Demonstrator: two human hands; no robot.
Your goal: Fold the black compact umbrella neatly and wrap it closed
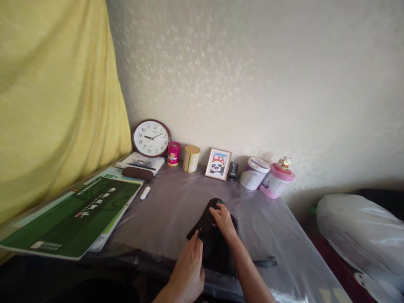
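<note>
A soft black item that looks like a small bag [217, 252] lies at the front edge of the table, its upper flap folded toward the left. My left hand [188, 263] is closed at the flap's lower left edge, with thumb and forefinger pinching it. Higher up, my right hand [223, 219] has its fingers bent and gripping the flap near its rounded top. A dark strap end [267, 261] lies on the table to the right of my right forearm. My forearms and hands hide part of the bag.
A green book stack [78, 214], a brown case [137, 173] and a small white object [145, 192] are at left. Along the wall stand a clock [152, 138], tins [191, 159], a panda picture frame [218, 163], a black stapler-like object [232, 171] and tubs [254, 173].
</note>
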